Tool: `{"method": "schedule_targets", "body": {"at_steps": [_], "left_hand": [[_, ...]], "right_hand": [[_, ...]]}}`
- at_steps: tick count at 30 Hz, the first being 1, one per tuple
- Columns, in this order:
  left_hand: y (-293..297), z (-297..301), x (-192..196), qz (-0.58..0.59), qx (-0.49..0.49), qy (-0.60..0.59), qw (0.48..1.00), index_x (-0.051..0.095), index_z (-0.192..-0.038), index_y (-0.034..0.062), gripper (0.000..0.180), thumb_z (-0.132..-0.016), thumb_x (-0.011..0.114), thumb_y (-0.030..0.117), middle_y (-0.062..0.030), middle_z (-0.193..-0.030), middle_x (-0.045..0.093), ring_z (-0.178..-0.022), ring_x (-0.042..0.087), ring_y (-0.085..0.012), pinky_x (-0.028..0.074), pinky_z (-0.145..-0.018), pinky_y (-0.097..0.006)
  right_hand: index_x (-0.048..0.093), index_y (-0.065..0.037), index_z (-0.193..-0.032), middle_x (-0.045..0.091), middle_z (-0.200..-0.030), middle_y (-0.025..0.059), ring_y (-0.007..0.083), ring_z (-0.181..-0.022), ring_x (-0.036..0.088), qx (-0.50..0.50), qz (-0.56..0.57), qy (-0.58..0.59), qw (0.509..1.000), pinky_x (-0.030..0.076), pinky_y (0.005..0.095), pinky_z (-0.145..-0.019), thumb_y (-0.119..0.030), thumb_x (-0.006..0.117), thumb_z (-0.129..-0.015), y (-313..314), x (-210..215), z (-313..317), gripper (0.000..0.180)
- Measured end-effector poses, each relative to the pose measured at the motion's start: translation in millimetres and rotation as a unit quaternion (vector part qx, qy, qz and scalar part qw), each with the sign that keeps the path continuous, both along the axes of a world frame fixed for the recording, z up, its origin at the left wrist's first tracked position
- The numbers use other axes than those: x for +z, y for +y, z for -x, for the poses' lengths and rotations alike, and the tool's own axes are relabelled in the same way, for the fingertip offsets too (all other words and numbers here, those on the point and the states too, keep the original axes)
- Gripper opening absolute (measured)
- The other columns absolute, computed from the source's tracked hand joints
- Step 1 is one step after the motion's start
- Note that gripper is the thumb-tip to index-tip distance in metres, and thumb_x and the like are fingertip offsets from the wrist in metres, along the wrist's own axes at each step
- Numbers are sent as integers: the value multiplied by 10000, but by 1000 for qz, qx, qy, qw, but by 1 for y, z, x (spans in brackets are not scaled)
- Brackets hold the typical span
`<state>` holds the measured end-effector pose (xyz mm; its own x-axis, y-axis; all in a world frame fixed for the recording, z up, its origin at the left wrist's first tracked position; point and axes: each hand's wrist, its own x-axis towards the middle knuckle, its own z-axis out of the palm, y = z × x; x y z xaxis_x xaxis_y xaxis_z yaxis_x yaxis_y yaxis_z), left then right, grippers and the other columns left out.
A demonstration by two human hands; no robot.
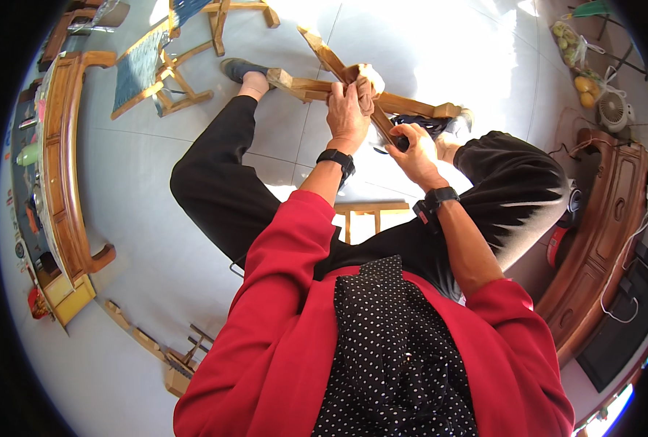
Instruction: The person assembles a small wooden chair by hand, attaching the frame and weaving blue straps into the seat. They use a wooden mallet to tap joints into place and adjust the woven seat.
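Between my feet stands a wooden frame (324, 54) of crossed bars, like that of a folding stool. My left hand (348, 116) is closed on a crumpled tan-brown bundle (368, 86), which looks like cloth, at the place where the bars cross. My right hand (416, 154) is just to the right and nearer to me, with thumb and fingers curled together beside the slanting bar. Something dark shows at its fingertips, too small to name. Black cords (424, 124) lie in a tangle beyond the right hand, by my right shoe (464, 124).
Folding stools with blue woven seats (138, 69) stand far left. A long wooden cabinet (65, 167) runs along the left, a wooden drawer unit (597, 226) on the right. Bags of fruit (587, 89) and a small fan (615, 113) are far right. Wooden pieces (145, 339) lie lower left.
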<state>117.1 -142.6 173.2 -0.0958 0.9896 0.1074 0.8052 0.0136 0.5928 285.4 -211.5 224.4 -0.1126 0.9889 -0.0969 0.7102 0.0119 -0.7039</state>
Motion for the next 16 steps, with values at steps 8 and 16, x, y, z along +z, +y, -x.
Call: {"method": "schedule_targets", "body": {"at_steps": [8, 16], "left_hand": [[20, 89, 1, 75, 29, 81, 994, 555, -1061, 74, 217, -894, 623, 195, -111, -1096, 539, -996, 596, -346, 519, -796, -478], [7, -4, 18, 243, -22, 5, 970, 404, -1420, 144, 538, -931, 593, 268, -173, -1200, 499, -1197, 529, -397, 482, -975, -480]], "right_hand": [[638, -59, -1012, 644, -975, 106, 276, -937, 638, -5, 55, 18, 998, 513, 363, -828, -160, 774, -776, 1, 6, 2, 291], [653, -94, -1021, 662, -982, 81, 249, -936, 665, 4, 59, -30, 998, 528, 369, -823, -212, 751, -794, 9, 4, -3, 274]]}}
